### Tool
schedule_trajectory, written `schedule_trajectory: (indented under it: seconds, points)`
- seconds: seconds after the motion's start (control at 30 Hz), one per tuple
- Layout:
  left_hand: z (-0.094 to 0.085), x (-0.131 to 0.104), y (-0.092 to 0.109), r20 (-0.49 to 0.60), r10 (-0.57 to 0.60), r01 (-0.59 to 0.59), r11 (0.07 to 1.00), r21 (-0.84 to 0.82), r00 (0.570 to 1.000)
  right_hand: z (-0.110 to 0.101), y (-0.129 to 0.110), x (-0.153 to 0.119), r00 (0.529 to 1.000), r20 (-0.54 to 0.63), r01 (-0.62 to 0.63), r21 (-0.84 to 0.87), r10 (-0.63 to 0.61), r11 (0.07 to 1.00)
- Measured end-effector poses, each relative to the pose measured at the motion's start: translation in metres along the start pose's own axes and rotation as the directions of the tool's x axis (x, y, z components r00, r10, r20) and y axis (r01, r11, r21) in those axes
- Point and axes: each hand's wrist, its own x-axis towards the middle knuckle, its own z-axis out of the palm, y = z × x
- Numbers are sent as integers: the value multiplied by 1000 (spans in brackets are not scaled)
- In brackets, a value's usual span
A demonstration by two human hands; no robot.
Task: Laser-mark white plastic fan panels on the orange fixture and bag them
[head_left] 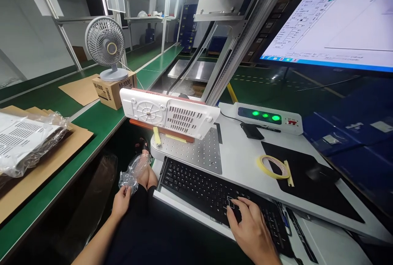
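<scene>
In the head view my left hand [122, 202] pinches a crumpled clear plastic bag [130, 177] beside my lap. My right hand [250, 224] rests with its fingers spread over the right part of a black keyboard [196, 187], which lies in a white pull-out tray. Beyond the keyboard, a white plastic panel [150, 111] with vent slots and a round ribbed pattern stands on its long edge, tilted, against a reddish-brown support [143, 126]. Below it is a perforated metal plate [199, 154], with a piece of yellow tape [156, 136] near its left end.
A tape roll [273, 167] and a blurred black mouse [322, 173] lie on a dark mat. Left, bagged white panels [26, 138] sit on cardboard [58, 154]. A fan [106, 46] stands on a box [113, 93]. A monitor [334, 19] and a control box [264, 115] are at right.
</scene>
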Motion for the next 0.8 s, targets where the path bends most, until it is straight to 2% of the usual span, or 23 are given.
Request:
schedule_trajectory:
  seconds: [0.1,0.2,0.3,0.4,0.47,0.5,0.63,0.8]
  points:
    - [-11,6,6,-70,21,-24,999,-46,997,-2,-1,1,1000,-5,22,5,-22,1000]
    - [-36,22,23,-196,15,-29,997,-69,981,-5,-1,3,998,-17,60,19,-60,998]
    - [-71,43,52,-316,72,-87,996,-35,946,-8,0,4,995,-35,99,53,-97,994]
    - [-106,64,87,-425,209,-197,978,73,881,-10,-2,12,989,-51,142,108,-138,984]
    - [-124,77,111,-461,277,-239,961,139,843,-11,-5,23,987,-61,158,157,-150,975]
    - [-132,84,124,-456,295,-245,955,166,840,-10,-7,31,986,-66,161,183,-151,970]
    - [-149,113,179,-351,276,-174,940,295,895,-5,-16,77,992,-64,120,261,-106,958]
    - [-153,155,252,-292,145,-9,907,422,945,15,-21,151,997,-12,-67,419,80,906]
